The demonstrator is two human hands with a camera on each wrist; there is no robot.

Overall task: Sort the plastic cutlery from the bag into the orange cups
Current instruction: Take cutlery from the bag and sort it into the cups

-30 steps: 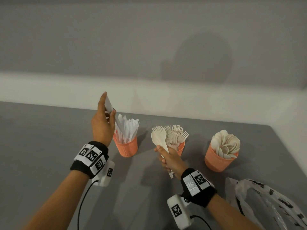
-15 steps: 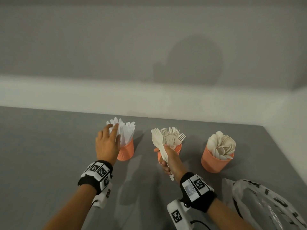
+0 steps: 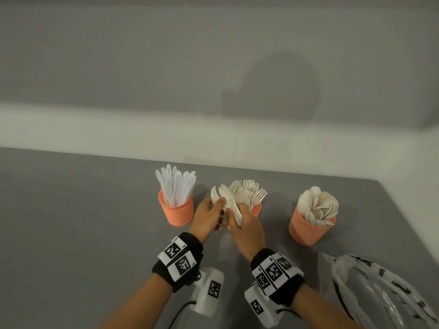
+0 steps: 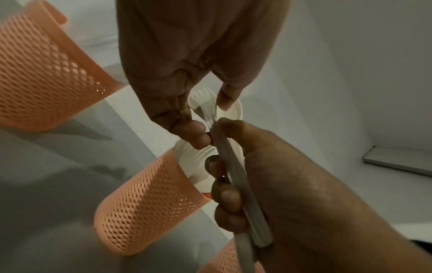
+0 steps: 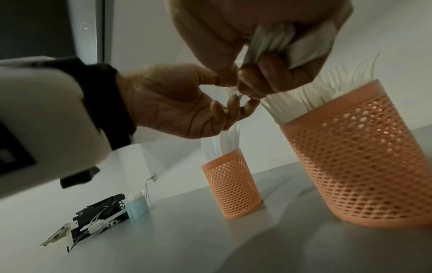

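Three orange mesh cups stand in a row on the grey table: knives in the left cup [image 3: 177, 211], forks in the middle cup [image 3: 257, 209], spoons in the right cup [image 3: 308, 230]. My right hand [image 3: 237, 214] grips a small bundle of white cutlery [image 3: 225, 198] by the handles, just in front of the fork cup. A fork head and a spoon bowl stick up from the bundle. My left hand [image 3: 219, 203] pinches the top of the bundle; in the left wrist view its thumb [image 4: 228, 97] lies on the spoon bowl [image 4: 230, 112]. The clear printed bag [image 3: 380, 293] lies at the lower right.
The table ends at a pale wall behind the cups and at its right edge [image 3: 403, 210]. Far off on the left, the right wrist view shows a black-and-white box with cables [image 5: 93, 219] and a light blue cup [image 5: 138, 205].
My left hand has left the knife cup without the knife it held a second ago. It has moved right and now pinches the bundle in my right hand.
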